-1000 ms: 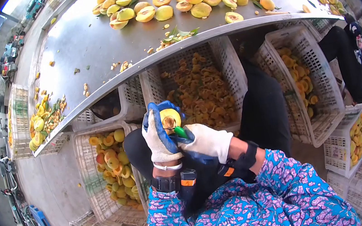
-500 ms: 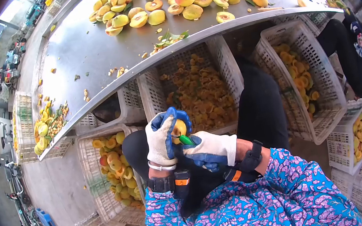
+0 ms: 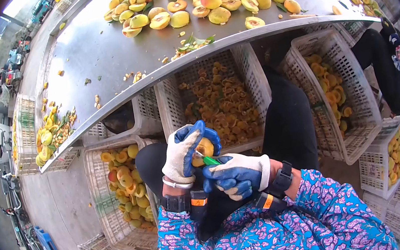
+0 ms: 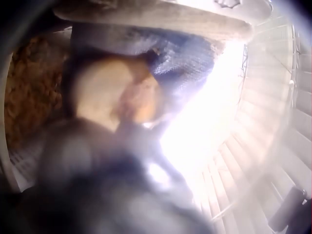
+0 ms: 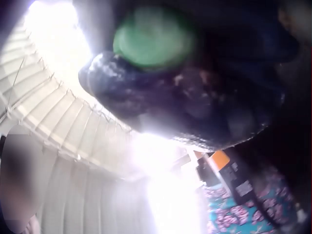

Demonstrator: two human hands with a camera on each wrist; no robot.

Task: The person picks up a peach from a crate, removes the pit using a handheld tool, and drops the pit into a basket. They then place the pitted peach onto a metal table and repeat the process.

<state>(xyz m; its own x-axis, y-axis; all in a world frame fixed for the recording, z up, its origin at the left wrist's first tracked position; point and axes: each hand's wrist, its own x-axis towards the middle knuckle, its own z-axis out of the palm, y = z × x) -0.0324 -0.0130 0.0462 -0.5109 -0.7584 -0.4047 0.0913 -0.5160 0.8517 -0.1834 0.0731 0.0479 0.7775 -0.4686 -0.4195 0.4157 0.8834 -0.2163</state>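
Note:
In the head view my left hand (image 3: 183, 152), in a white glove with a blue coated palm, holds a halved yellow peach (image 3: 205, 148). The cut face with its brownish centre also shows, blurred, in the left wrist view as the peach half (image 4: 100, 90). My right hand (image 3: 240, 171), gloved alike, grips a small tool by its green handle (image 3: 210, 161). The tool's thin metal tip reaches the cut face; its exact shape is too small to make out. Blue-coated fingers (image 5: 195, 105) wrap around the green handle in the right wrist view.
A metal table (image 3: 100, 57) ahead bears many halved peaches (image 3: 209, 2) and scattered pits. Beneath its edge stands a crate (image 3: 247, 63) of cut pieces. Crates with fruit flank me at left (image 3: 103, 203) and right (image 3: 355, 79). Another person's legs (image 3: 378, 58) are at far right.
Both hands have come slightly lower. My right hand has rolled over, so more of its blue palm and fingers shows, while the tool tip stays at the peach half. The peach half has tilted.

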